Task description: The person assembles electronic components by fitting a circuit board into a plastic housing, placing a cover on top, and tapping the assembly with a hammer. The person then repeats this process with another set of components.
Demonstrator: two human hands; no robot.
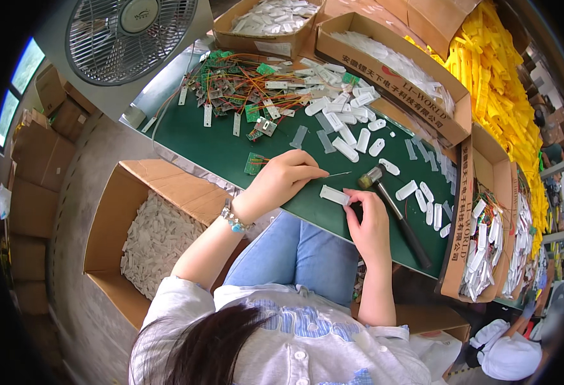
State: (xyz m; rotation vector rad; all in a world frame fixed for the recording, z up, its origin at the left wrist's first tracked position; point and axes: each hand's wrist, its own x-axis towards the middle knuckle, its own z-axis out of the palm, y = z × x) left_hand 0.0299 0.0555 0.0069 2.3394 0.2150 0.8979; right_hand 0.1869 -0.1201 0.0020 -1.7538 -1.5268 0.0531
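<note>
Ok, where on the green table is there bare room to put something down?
Bare green table lies between the wire pile and the left hand. Another strip lies between the hammer and the table's near edge. White cases crowd the far side.

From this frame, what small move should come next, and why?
Probably bring the left hand across so the thin wire it pinches meets the white case that the right hand steadies on the green mat. The wire tip sits just above the case, apart from it, and the hammer lies unused.
</note>
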